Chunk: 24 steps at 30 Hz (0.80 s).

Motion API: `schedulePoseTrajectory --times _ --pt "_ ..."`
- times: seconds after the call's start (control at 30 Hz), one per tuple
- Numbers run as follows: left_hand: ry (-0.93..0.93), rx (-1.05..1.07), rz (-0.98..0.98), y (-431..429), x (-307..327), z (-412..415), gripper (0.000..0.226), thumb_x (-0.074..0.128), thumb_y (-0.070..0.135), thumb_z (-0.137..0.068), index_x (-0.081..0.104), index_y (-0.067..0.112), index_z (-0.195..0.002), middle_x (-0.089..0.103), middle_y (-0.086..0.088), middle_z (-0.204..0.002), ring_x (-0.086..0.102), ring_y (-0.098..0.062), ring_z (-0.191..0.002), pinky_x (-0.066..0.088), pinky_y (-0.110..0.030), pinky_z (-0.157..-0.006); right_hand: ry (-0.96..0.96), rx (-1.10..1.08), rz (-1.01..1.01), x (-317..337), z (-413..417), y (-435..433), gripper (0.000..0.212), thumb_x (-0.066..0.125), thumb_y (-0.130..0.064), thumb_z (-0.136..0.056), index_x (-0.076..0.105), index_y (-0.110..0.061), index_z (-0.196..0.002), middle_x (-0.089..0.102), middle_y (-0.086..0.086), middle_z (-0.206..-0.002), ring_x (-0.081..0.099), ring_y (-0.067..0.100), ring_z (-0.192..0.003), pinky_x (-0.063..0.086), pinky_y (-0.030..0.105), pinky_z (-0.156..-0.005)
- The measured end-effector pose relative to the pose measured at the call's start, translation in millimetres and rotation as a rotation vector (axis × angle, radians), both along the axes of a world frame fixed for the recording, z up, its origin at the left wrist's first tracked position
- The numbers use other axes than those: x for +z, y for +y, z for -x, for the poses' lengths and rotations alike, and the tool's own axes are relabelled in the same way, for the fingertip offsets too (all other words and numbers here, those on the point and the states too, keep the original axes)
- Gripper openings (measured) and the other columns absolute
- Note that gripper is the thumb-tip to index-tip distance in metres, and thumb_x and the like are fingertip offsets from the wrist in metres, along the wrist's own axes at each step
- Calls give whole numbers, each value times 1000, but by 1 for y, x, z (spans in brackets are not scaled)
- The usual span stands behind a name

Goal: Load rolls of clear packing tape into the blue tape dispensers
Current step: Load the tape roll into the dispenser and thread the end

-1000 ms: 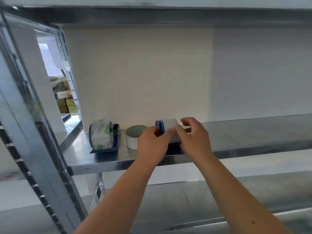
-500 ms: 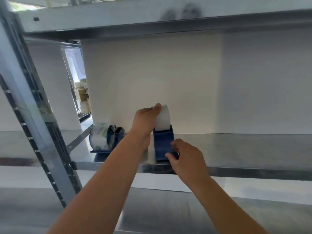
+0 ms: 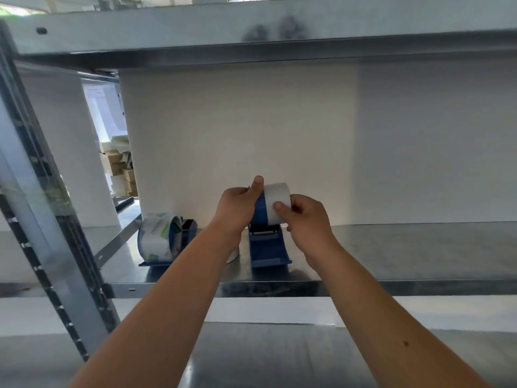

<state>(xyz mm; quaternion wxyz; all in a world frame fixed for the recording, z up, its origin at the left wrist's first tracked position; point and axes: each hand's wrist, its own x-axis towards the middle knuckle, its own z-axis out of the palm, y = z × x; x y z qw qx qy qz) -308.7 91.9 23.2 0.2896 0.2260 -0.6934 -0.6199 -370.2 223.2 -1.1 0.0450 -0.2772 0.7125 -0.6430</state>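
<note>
A blue tape dispenser (image 3: 268, 249) stands on the metal shelf (image 3: 391, 247), its flat end toward me. A whitish roll of packing tape (image 3: 277, 193) sits in its top. My left hand (image 3: 237, 204) grips the dispenser's blue side beside the roll, thumb up. My right hand (image 3: 306, 217) holds the roll from the right, thumb pressed on its face. Left of them stands a second blue dispenser (image 3: 170, 247) with a wrapped, printed tape roll (image 3: 156, 238) in it. A bit of another roll (image 3: 232, 257) shows under my left forearm.
An upper metal shelf (image 3: 251, 32) hangs low above the hands. A slanted steel upright (image 3: 47, 219) runs down the left side. A white wall backs the shelf. Cardboard boxes (image 3: 120, 169) lie far behind on the left. A lower shelf (image 3: 265, 354) lies below my forearms.
My right hand rose from the dispenser's base to the tape roll. My left hand shifted to the dispenser's blue side. The view moved closer and lower.
</note>
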Motion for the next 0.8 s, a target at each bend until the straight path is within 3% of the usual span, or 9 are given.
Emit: schedulePoseTrajectory --times 0.1,0.17,0.2,0.27,0.37,0.5,0.6,0.67,0.8 --pt "13 -29 15 -8 -6 3 63 66 73 -62 61 19 -94 62 -10 -91 61 -27 -83 48 -40 -80 26 -115 28 1 7 20 34 56 -28 -103 63 -14 -134 68 7 -126 65 28 -114 57 44 -98" --pt "7 -50 1 -11 -8 4 60 72 67 -62 61 18 -93 64 -16 -90 68 -33 -86 56 -47 -87 226 -191 -235 -4 14 35 46 50 -32 -105 52 -19 -149 62 6 -142 62 28 -122 52 44 -106" --pt "8 -56 11 -11 -8 4 54 75 62 -67 63 16 -91 66 -21 -90 71 -36 -86 59 -51 -89 354 -210 -423 -8 15 41 46 49 -33 -104 52 -20 -149 63 6 -142 63 28 -121 51 43 -106" --pt "12 -30 57 -10 -11 4 41 77 50 -82 62 12 -85 64 -22 -85 66 -34 -79 55 -42 -75 552 -193 -708 -21 14 49 40 49 -35 -102 59 -27 -140 70 2 -130 67 24 -107 51 41 -104" --pt "23 17 103 -13 -19 8 38 75 47 -89 55 15 -81 53 -11 -80 49 -22 -74 35 -38 -68 673 -172 -879 -37 11 48 25 50 -37 -97 63 -35 -119 69 -9 -109 61 13 -90 48 37 -99" --pt "28 26 128 -8 -18 5 41 72 49 -91 51 16 -80 48 -9 -79 42 -23 -72 30 -38 -65 634 -162 -801 -38 8 44 13 58 -38 -92 60 -41 -105 65 -14 -99 64 13 -93 53 38 -95" --pt "4 7 118 -3 -12 2 35 70 45 -93 59 13 -84 60 -16 -82 58 -28 -73 43 -37 -64 609 -189 -736 -38 8 44 32 64 -41 -95 65 -31 -125 69 -6 -125 63 17 -110 52 41 -102" --pt "5 -27 52 -4 -11 1 30 71 41 -90 65 12 -87 72 -22 -94 75 -40 -90 58 -43 -75 637 -220 -727 -40 9 45 37 64 -42 -95 63 -31 -130 67 -5 -132 60 18 -117 50 38 -104" --pt "32 -72 -51 -8 -10 0 22 69 30 -95 66 11 -85 77 -18 -89 77 -45 -102 62 -44 -86 694 -252 -715 -45 8 46 41 65 -43 -93 65 -29 -131 68 -4 -132 60 19 -117 49 36 -102"
